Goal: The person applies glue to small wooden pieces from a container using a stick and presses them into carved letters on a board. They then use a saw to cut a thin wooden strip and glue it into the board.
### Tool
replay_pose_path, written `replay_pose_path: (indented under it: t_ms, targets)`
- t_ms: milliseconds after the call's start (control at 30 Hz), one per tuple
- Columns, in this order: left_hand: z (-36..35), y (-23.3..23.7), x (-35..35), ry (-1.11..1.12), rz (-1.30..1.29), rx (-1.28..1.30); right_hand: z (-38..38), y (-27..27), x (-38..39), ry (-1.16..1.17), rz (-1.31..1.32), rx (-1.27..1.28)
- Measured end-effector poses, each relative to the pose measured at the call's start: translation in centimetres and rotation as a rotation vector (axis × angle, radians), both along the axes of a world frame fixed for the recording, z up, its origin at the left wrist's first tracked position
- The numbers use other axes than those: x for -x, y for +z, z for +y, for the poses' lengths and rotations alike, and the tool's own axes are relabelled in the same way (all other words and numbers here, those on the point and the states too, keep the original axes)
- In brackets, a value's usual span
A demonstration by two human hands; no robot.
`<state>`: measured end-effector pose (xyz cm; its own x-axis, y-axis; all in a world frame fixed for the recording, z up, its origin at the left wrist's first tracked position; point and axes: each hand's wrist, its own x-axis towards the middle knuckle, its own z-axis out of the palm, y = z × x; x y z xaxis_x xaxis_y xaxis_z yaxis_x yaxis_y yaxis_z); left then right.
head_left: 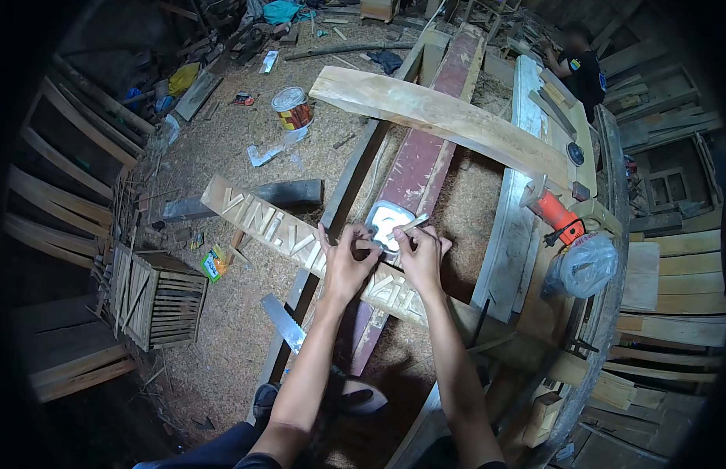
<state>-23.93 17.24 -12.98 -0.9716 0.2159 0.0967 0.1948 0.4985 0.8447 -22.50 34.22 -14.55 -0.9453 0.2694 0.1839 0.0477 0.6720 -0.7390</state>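
Observation:
A long wooden board (288, 234) lies slantwise across the frame, with thin wooden strips set on it in shapes like Roman numerals. Just beyond it is a shallow tub of white paste (390, 217), like glue. My left hand (349, 264) is over the board at the tub's near left edge, its thumb and fingers pinched together; what they hold is hidden. Pinched in my right hand (422, 259), beside the tub's right edge, is a small pale wooden strip (412, 224). The two hands are close together but apart.
A plain plank (425, 109) crosses the frame farther off. To the right are an orange power tool (557, 215) and a plastic bag (588, 266). A handsaw (283, 322), a paint can (291, 108) and a slatted crate (163, 301) are on the left. Another person (583, 74) works at the far right.

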Motion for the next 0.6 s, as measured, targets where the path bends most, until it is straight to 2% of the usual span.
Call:
replay_pose_path:
  t_ms: [167, 300, 467, 600]
  targets:
    - [-0.2, -0.2, 0.0, 0.002, -0.010, -0.002, 0.1, 0.8, -0.3, -0.041, -0.056, 0.081]
    - [-0.2, -0.1, -0.2, -0.006, -0.003, -0.054, 0.2, 1.1, -0.4, -0.085, 0.006, 0.039]
    - [-0.3, -0.1, -0.3, -0.014, -0.016, -0.027, -0.3, 0.1, -0.5, 0.001, 0.055, -0.174]
    - [-0.4, -0.3, -0.3, 0.002, -0.035, -0.067, -0.8, -0.1, -0.6, -0.023, 0.065, -0.110]
